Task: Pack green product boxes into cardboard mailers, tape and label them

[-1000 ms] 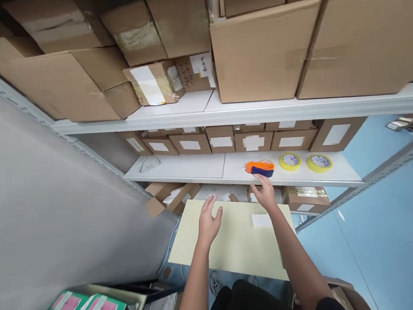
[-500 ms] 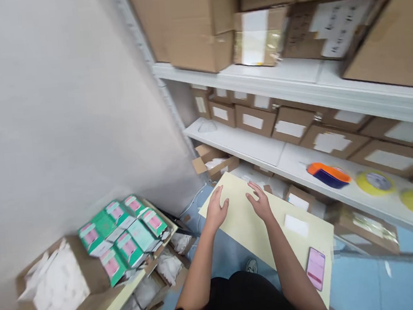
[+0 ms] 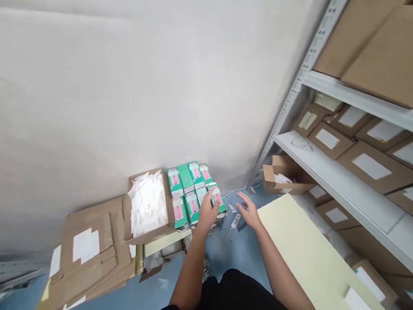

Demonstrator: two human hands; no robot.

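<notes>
1. Left hand [image 3: 207, 213]: fingers loosely spread, reaching over the near edge of the cluster of green boxes; whether it touches one cannot be told; nothing gripped
2. Right hand [image 3: 248, 211]: fingers spread, palm down, hovering above the blue floor, empty
3. Green boxes [image 3: 189, 188]: green-and-pink cartons, set upright in two rows, low against the white wall [image 3: 113, 86], just right of the open carton
4. Open carton [image 3: 148, 206]: brown cardboard, flaps out, filled with white packets, touching the green boxes on its right
5. Flattened cardboard [image 3: 88, 257]: brown sheets with white labels, lying left of the open carton
6. Tabletop [image 3: 308, 247]: pale yellow, right of the right hand, one white slip near its lower edge
7. Small white item [image 3: 235, 221]: on the floor [image 3: 229, 249] between the two hands; kind cannot be told
8. Shelf rack [image 3: 358, 195]: white, along the right side, holding labelled brown boxes [image 3: 370, 167]; a small open box [image 3: 284, 177] sits at its foot
</notes>
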